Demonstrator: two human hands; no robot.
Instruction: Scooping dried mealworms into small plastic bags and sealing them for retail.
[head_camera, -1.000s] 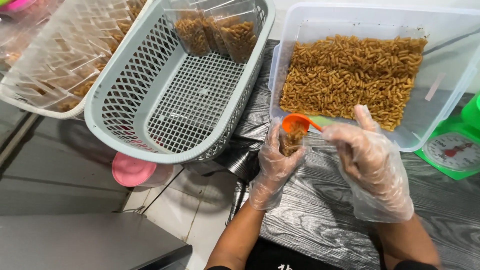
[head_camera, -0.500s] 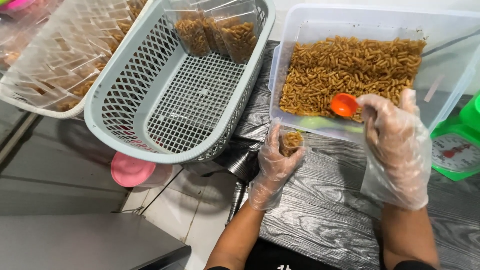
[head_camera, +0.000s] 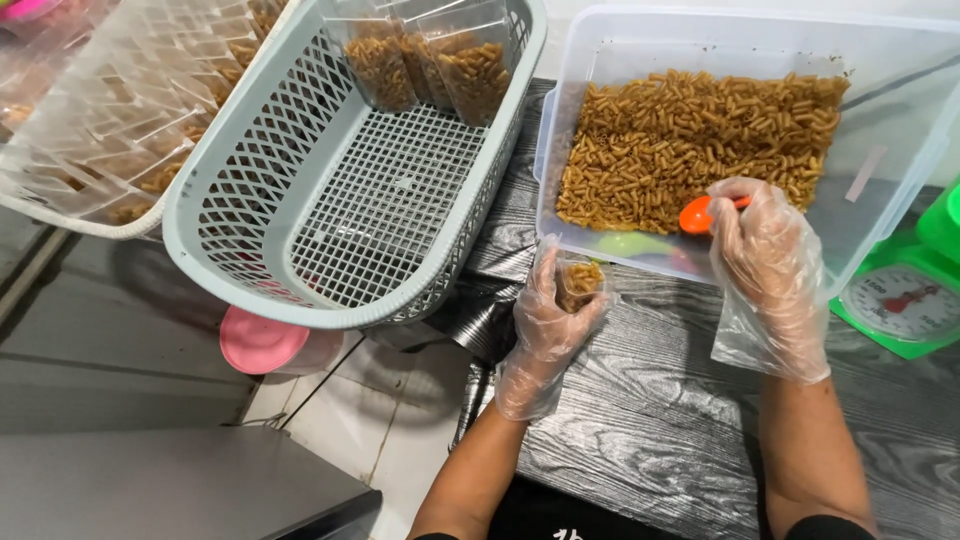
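Resting on dark woodgrain table (head_camera: 640, 430), tiled floor (head_camera: 400, 440)

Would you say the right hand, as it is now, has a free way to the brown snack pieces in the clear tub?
Probably yes: the right hand already holds an orange scoop inside the open clear tub, beside the snack pieces; nothing lies between.

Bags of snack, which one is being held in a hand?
The small bag in the left hand, over the table edge. The other filled bags stand untouched at the grey basket's far end.
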